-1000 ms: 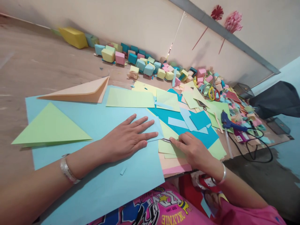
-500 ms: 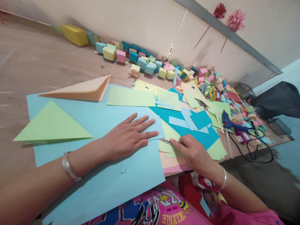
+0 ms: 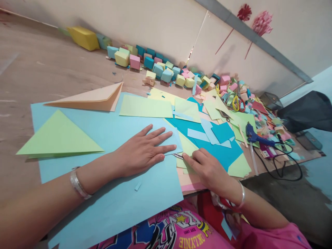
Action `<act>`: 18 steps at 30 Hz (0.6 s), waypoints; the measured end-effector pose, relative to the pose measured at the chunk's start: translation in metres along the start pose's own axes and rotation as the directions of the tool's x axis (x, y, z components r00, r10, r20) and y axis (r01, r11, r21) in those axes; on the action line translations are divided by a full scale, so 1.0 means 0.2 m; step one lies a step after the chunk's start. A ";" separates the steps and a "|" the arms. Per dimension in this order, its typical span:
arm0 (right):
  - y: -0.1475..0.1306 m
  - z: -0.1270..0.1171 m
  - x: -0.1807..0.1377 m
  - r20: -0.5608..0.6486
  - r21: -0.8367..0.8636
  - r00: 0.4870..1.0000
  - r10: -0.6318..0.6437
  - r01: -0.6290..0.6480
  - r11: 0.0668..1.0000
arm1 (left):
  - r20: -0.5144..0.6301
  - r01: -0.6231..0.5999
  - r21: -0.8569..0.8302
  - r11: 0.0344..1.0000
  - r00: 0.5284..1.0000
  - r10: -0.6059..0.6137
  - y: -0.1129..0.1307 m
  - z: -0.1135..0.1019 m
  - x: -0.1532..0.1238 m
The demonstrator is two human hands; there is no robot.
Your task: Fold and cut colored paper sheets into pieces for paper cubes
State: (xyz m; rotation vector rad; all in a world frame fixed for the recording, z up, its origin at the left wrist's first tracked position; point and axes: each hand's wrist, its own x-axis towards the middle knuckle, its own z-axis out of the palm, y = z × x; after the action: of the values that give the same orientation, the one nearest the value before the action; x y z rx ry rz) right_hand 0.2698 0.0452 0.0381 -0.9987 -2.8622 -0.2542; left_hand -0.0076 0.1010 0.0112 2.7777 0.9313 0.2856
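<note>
My left hand (image 3: 142, 150) lies flat with its fingers spread, pressing on a light blue folded piece of paper (image 3: 178, 135). Beneath that is a large light blue sheet (image 3: 155, 193). Just to the right, my right hand (image 3: 210, 169) is closed round a thin metal blade (image 3: 177, 156), its forefinger stretched along it. The blade's tip meets the lower edge of the folded piece; its handle is hidden in the fist. A green folded paper triangle (image 3: 61, 136) and a peach folded paper (image 3: 88, 99) rest on the large sheet's left part.
Small coloured paper boxes (image 3: 166, 75) line the wall. Paper scraps and teal sheets (image 3: 218, 150) spread right of my hands. A blue glue gun (image 3: 259, 136) with a black cord and scissors (image 3: 238, 103) lie farther right. A small blue scrap (image 3: 138, 186) sits near the front.
My right hand has slid slightly left with the blade, bringing it closer to the folded piece's lower edge. My left hand stays pressed flat in the same place on the paper.
</note>
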 end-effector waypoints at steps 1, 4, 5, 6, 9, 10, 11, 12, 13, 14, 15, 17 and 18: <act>-0.01 0.00 0.01 -0.004 0.001 1.000 -0.006 0.006 1.000 | 0.005 -0.001 0.004 1.000 1.000 0.001 0.00 0.00 0.00; -0.02 -0.01 0.03 0.000 0.019 1.000 -0.025 0.025 1.000 | 0.012 0.002 0.007 1.000 1.000 -0.002 0.00 0.00 0.00; -0.02 -0.02 0.03 0.007 0.028 1.000 -0.030 0.030 0.999 | 0.009 0.003 0.004 1.000 1.000 -0.003 0.00 0.00 0.00; -0.02 -0.02 0.04 0.013 0.037 0.999 -0.034 0.033 0.999 | 0.004 0.004 0.001 1.000 1.000 -0.004 0.00 0.00 0.00; -0.03 -0.03 0.04 0.023 0.041 0.999 -0.035 0.034 0.999 | -0.006 0.006 0.004 1.000 1.000 -0.006 0.00 0.00 0.00; -0.03 -0.03 0.05 0.023 0.034 0.999 -0.033 0.032 0.999 | -0.002 0.006 0.006 1.000 1.000 -0.006 0.00 0.00 0.00; -0.03 -0.03 0.05 0.018 0.028 0.999 -0.033 0.033 0.999 | 0.005 0.008 0.009 1.000 1.000 -0.008 0.00 0.00 0.00; -0.03 -0.03 0.06 0.009 0.027 0.999 -0.038 0.038 0.999 | 0.014 0.011 0.009 1.000 1.000 -0.011 0.00 -0.01 0.00; -0.04 -0.04 0.06 -0.001 0.029 0.999 -0.044 0.044 0.999 | 0.023 0.013 0.007 1.000 1.000 -0.013 0.00 -0.01 0.00; -0.04 -0.04 0.07 -0.011 0.033 0.999 -0.051 0.051 0.998 | 0.028 0.016 0.004 1.000 0.999 -0.016 0.00 -0.01 0.00; -0.05 -0.04 0.08 -0.018 0.038 0.998 -0.056 0.057 0.998 | 0.031 0.019 0.002 1.000 0.999 -0.019 0.00 -0.01 0.00; -0.07 -0.04 0.09 -0.020 0.037 0.998 -0.059 0.060 0.998 | 0.026 0.022 0.000 1.000 0.999 -0.022 0.00 -0.02 0.00; -0.07 -0.04 0.10 -0.015 0.032 0.998 -0.059 0.060 0.998 | 0.022 0.019 0.001 1.000 1.000 -0.019 0.00 -0.02 0.00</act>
State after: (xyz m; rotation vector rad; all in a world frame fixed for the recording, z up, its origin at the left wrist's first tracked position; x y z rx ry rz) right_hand 0.2451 0.0447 0.0462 -0.9037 -2.8771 -0.2177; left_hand -0.0075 0.1012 0.0145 2.7653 0.9524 0.2514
